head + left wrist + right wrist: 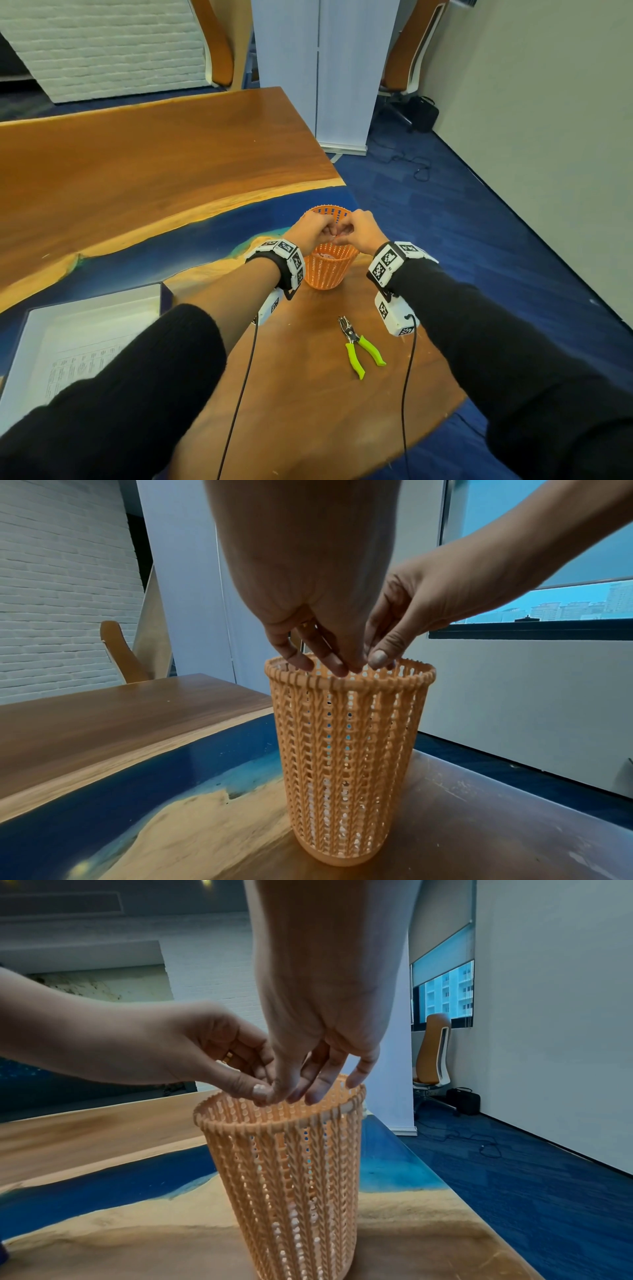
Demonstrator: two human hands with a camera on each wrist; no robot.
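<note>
An orange mesh basket (pixel 329 269) (pixel 346 750) (pixel 291 1177) stands upright on the table near its right end. Both hands hover just over its rim. My left hand (pixel 327 233) (pixel 325 665) and right hand (pixel 346 233) (pixel 301 1095) point their bunched fingertips down into the opening, and the two thumbs touch each other. In the left wrist view the right hand (pixel 380 657) comes in from the right; in the right wrist view the left hand (pixel 255 1089), wearing a ring, comes in from the left. Whether anything small is pinched between the fingertips is hidden. Pale bits lie in the basket's bottom.
A hand punch with green handles (pixel 359 346) lies on the wooden table (pixel 137 154) near my right forearm. A white box with a printed sheet (pixel 85 329) sits at the front left. Wrist-camera cables (pixel 239 394) trail across the table. The table's right edge is close to the basket.
</note>
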